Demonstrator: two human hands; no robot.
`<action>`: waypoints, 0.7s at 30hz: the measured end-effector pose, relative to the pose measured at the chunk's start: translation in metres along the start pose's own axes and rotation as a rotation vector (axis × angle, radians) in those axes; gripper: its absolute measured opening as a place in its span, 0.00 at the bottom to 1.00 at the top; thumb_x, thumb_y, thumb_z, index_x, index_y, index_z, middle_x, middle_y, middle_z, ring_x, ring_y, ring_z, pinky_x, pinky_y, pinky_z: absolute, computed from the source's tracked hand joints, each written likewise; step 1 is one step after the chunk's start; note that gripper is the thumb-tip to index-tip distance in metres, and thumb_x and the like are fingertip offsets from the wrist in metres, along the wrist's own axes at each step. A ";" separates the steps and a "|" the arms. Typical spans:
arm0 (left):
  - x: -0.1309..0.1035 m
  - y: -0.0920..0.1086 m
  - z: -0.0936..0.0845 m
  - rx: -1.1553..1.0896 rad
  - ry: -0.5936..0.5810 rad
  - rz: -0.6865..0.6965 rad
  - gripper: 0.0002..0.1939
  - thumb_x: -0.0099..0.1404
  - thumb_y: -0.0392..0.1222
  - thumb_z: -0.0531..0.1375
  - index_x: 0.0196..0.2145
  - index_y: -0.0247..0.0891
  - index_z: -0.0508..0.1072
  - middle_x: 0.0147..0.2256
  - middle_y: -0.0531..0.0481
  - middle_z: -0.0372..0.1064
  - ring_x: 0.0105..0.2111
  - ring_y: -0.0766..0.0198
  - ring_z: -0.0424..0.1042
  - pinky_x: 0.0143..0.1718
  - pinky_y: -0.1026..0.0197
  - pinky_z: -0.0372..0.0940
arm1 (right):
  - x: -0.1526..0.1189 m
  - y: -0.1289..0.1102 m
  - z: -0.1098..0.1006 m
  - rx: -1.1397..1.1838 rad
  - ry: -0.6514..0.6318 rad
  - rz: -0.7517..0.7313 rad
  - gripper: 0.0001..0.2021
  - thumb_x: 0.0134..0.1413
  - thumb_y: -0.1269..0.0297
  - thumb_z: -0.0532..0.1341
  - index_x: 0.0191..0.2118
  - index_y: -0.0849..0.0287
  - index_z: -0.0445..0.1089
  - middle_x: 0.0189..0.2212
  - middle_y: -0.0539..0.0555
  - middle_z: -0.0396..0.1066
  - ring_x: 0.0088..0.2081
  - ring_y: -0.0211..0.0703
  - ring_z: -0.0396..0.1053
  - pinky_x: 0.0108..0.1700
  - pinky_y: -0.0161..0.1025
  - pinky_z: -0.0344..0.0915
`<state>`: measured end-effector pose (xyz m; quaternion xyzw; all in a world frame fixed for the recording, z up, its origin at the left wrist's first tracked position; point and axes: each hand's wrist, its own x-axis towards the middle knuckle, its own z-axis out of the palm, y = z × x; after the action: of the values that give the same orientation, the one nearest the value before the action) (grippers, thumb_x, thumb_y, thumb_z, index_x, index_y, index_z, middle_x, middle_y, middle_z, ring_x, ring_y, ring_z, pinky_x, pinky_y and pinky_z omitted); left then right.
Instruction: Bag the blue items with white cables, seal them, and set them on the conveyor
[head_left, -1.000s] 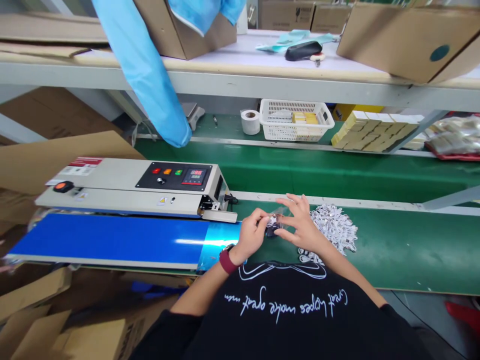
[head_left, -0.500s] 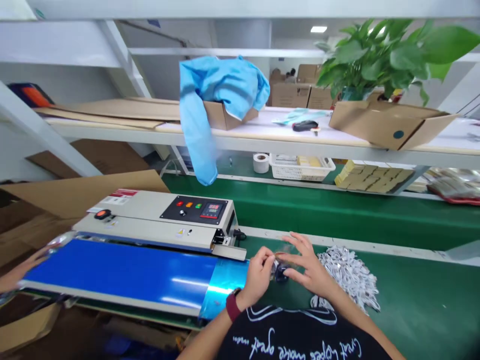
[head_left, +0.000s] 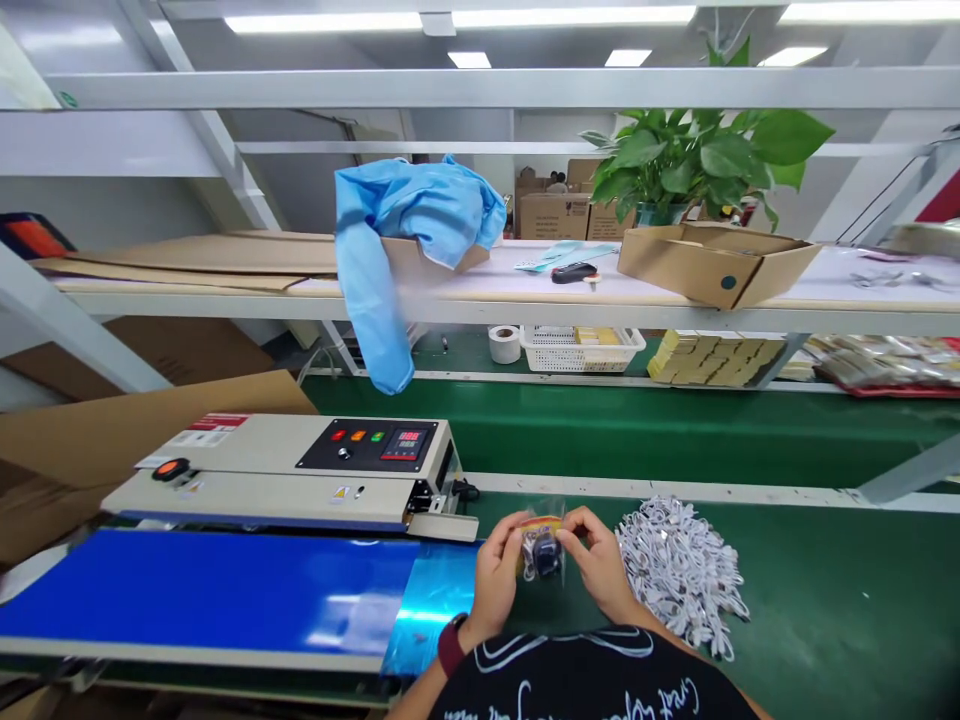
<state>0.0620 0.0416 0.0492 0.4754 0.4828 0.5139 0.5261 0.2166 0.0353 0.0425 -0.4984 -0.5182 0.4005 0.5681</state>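
Note:
A small clear plastic bag point(head_left: 541, 548) is held upright between my two hands, over the green bench. Inside it I make out a dark round-edged item, a white cable and a red-and-yellow strip near the top. My left hand point(head_left: 498, 570) pinches the bag's left edge between thumb and fingers. On the other side, my right hand point(head_left: 598, 562) pinches the upper right edge. Close to the right of that hand lies a heap of white cables point(head_left: 681, 570). Left of my left hand is the blue conveyor belt point(head_left: 225, 590) of a sealing machine point(head_left: 300, 465).
Above the bench runs a shelf bearing a blue garment point(head_left: 416, 215), a cutter point(head_left: 574, 272) and a potted plant point(head_left: 697, 160) in a cardboard box. Below it stand a tape roll point(head_left: 504, 344), a white basket point(head_left: 581, 350) and stacked yellowish packs point(head_left: 712, 358).
Both hands have closed on the bag's edges; my right fingers were spread before. The bag now stands upright and shows its contents. The view has tilted up, and another person's hand at left is gone.

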 end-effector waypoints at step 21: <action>0.007 0.008 0.012 0.115 0.154 0.242 0.19 0.63 0.47 0.56 0.19 0.36 0.72 0.21 0.50 0.66 0.25 0.65 0.65 0.30 0.63 0.60 | 0.007 -0.018 0.009 0.526 0.241 0.180 0.13 0.46 0.66 0.65 0.20 0.58 0.60 0.20 0.46 0.66 0.26 0.35 0.63 0.34 0.35 0.59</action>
<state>0.0730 0.0489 0.0575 0.5186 0.4894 0.5802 0.3935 0.2079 0.0396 0.0615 -0.4222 -0.2793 0.5074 0.6973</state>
